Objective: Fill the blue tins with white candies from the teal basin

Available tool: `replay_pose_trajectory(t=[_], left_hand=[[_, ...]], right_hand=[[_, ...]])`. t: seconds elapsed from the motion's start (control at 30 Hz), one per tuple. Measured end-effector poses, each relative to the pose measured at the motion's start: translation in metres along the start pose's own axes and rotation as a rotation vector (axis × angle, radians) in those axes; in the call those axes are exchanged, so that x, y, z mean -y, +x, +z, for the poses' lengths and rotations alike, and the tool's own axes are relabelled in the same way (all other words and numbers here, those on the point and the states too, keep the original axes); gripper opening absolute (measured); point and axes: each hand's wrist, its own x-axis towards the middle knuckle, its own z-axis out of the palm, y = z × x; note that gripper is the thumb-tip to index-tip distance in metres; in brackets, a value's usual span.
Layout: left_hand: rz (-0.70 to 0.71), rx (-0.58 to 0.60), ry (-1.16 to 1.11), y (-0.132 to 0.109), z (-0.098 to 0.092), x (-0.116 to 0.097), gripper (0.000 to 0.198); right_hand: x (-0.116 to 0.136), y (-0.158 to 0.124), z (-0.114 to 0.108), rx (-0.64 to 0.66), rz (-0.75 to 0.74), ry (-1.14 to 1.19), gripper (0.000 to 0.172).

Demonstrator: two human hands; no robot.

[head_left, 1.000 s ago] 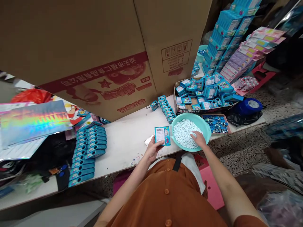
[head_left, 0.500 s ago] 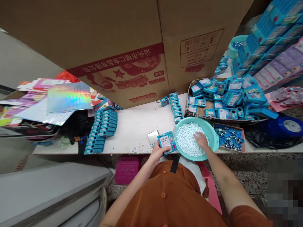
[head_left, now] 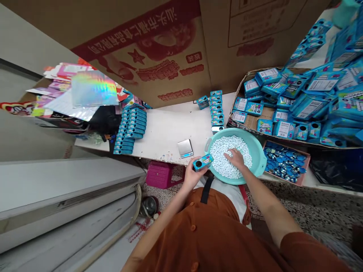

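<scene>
My left hand [head_left: 193,174] is closed around a small blue box [head_left: 203,161], tilted so that a round dark hole in its narrow side faces up. The box is beside the left rim of a turquoise basin [head_left: 259,151]. Many small white pellets [head_left: 227,166] fill much of the basin. Inside it, my right hand [head_left: 236,158] rests on the pellets with its fingers apart, the tips partly among them. Left of the basin lies a small digital scale [head_left: 185,148] with a silver plate.
A row of blue boxes [head_left: 217,107] stands behind the basin, another stack [head_left: 130,126] at left. An open carton [head_left: 241,122] of blue boxes and a tray [head_left: 304,175] of blue-and-silver caps lie right. A big cardboard box [head_left: 159,83] blocks the back. A pink stool [head_left: 159,174] stands below.
My left hand has turned the blue box from its broad printed face to its narrow holed side. My right hand has shifted slightly within the pellets. The view has tilted and shifted.
</scene>
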Motion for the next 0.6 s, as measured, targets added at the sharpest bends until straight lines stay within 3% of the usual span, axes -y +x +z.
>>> replay_pose_trajectory(t=[0.17, 0.33, 0.43, 0.6], left_hand=[[-0.156, 0.055, -0.167, -0.004, 0.002, -0.005, 0.053], [-0.343, 0.239, -0.535, -0.002, -0.005, -0.026, 0.05], [-0.333, 0.318, -0.599, 0.003, -0.009, -0.04, 0.062], [-0.288, 0.335, -0.64, 0.008, -0.009, -0.064, 0.082]], right_hand=[[0.005, 0.001, 0.0, 0.096, 0.08, 0.055, 0.052], [0.017, -0.008, 0.007, 0.146, 0.324, 0.407, 0.056], [0.022, -0.009, 0.009, 0.155, 0.39, 0.548, 0.055], [0.025, -0.006, 0.005, 0.23, 0.422, 0.675, 0.055]])
